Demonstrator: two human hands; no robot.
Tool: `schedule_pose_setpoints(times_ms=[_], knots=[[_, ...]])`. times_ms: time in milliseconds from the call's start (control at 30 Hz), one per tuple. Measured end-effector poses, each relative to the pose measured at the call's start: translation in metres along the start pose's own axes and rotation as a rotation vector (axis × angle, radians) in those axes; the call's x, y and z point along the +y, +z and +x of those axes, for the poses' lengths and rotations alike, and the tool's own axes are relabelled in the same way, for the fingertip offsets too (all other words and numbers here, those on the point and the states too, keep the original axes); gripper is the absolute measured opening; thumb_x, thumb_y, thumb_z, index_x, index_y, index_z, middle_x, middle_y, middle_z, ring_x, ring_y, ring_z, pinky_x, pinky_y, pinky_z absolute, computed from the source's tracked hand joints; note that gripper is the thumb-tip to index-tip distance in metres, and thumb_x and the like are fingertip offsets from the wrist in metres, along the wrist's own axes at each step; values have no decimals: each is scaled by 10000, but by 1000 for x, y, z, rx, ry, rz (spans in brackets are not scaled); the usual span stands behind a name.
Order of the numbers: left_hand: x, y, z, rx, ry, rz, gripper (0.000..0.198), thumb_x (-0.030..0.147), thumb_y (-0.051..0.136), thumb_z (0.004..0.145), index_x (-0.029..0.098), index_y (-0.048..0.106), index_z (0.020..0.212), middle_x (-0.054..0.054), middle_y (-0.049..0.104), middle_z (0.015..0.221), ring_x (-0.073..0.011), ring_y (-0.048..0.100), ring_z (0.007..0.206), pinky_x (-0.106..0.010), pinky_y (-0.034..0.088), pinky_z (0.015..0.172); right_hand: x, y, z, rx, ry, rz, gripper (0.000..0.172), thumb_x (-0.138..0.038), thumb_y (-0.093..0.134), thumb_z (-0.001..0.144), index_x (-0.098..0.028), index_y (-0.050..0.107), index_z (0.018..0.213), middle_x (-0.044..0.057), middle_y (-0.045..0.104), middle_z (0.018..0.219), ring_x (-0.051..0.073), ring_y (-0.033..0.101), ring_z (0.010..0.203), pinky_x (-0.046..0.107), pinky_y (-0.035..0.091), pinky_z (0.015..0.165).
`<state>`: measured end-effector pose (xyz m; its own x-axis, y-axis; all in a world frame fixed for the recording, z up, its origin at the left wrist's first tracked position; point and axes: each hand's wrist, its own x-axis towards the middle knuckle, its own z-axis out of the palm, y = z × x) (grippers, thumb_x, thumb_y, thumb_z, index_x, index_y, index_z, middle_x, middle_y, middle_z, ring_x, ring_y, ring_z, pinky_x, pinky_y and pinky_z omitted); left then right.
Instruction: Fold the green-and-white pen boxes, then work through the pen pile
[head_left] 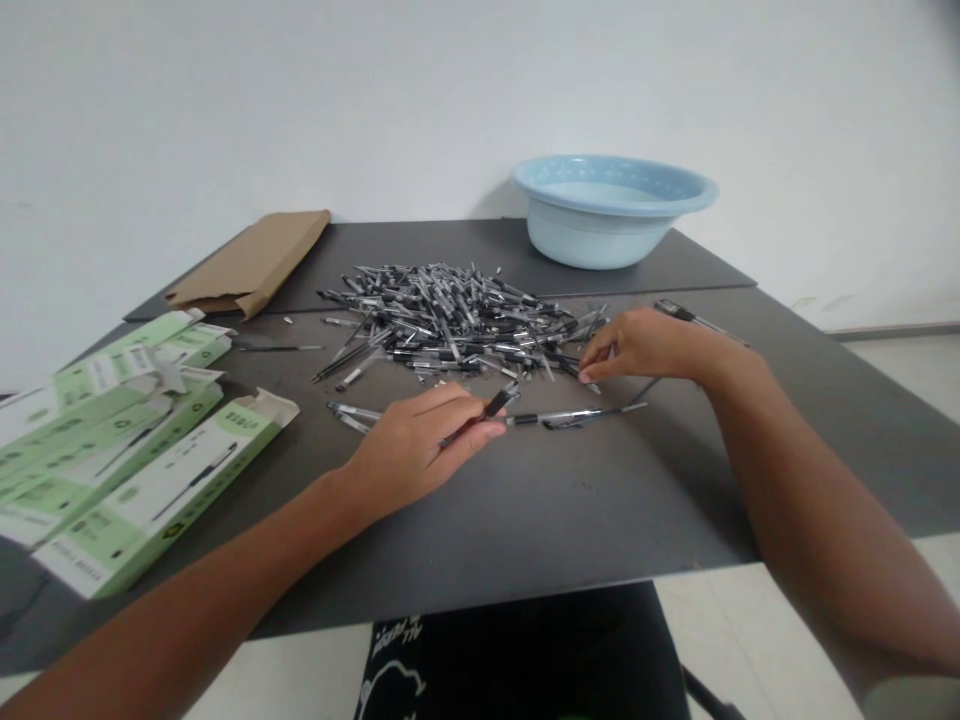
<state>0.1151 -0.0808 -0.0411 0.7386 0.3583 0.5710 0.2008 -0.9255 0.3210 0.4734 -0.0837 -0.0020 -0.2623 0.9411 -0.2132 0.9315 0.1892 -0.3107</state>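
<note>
A large heap of black and clear pens (450,320) lies in the middle of the dark grey table (540,500). My left hand (412,445) rests just in front of the heap, fingers closed round a pen (499,403) whose black end sticks out to the right. My right hand (645,345) reaches to the heap's right edge, fingertips pinched together on a pen there. Two loose pens (577,415) lie on the table between my hands.
Several green and white pen boxes (127,450) lie open at the left. A brown paper envelope (251,262) sits at the back left. A light blue plastic basin (611,208) stands at the back right. A single pen (686,315) lies beyond my right wrist.
</note>
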Motion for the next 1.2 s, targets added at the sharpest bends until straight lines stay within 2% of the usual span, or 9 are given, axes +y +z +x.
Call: schedule_pose_setpoints(times_ms=[200,367,467,600,700,833,933,1100,1200], knots=[[-1,-2,1,12,-35,58,233,370,642,1086,184,780,1108,-16,764,906,-127,702,748,-221,525,694,0,2,4,93,18,-40,263,-453,726,923,-292,893,1045,7,872,1010,244,789,864,335,555,789],[-9,-10,3,169,-184,110,288,424,732,1025,253,770,1255,29,792,846,-130,728,704,-239,574,721,-13,9,7,204,-85,14,278,-480,744,911,-277,895,1029,24,851,1025,224,765,884,321,537,796],[-16,-16,4,274,-317,89,349,432,762,997,291,752,1316,54,800,809,-142,760,709,-264,605,781,-20,9,6,111,-197,80,277,-494,757,902,-276,895,1003,32,837,1027,220,753,916,322,533,832],[-23,-20,6,362,-392,121,333,413,753,997,306,758,1313,65,808,821,-147,791,776,-254,607,825,-25,5,-1,-158,-208,130,325,-566,768,890,-293,898,1011,33,829,1008,229,735,886,340,520,796],[-24,-18,7,358,-385,114,337,418,734,1009,306,747,1326,67,805,820,-143,791,767,-248,604,811,-28,4,-6,-278,-176,144,332,-595,794,859,-324,902,1017,18,832,990,238,737,878,346,516,785],[-24,-14,5,314,-375,95,340,450,697,1031,295,731,1331,55,812,835,-150,790,768,-262,613,795,-28,5,-10,-335,-150,144,309,-585,818,830,-363,898,1031,-3,846,1009,263,753,917,355,537,799],[-25,-14,5,323,-355,65,329,451,694,1039,291,731,1324,48,817,851,-149,791,766,-265,616,794,-26,4,-8,-249,-140,110,252,-532,795,854,-355,898,1000,-5,849,980,255,760,877,353,544,783],[-30,-20,5,384,-348,55,350,468,644,1073,279,710,1359,20,825,925,-144,789,767,-271,620,788,-30,9,2,89,-207,48,255,-482,734,921,-299,892,1002,26,854,1004,249,767,867,342,547,775],[-33,-26,5,418,-367,42,368,491,576,1103,269,684,1375,-1,816,953,-143,774,763,-277,618,747,-40,21,9,219,-280,89,285,-477,710,968,-270,883,1060,43,850,1030,231,769,884,327,548,790]])
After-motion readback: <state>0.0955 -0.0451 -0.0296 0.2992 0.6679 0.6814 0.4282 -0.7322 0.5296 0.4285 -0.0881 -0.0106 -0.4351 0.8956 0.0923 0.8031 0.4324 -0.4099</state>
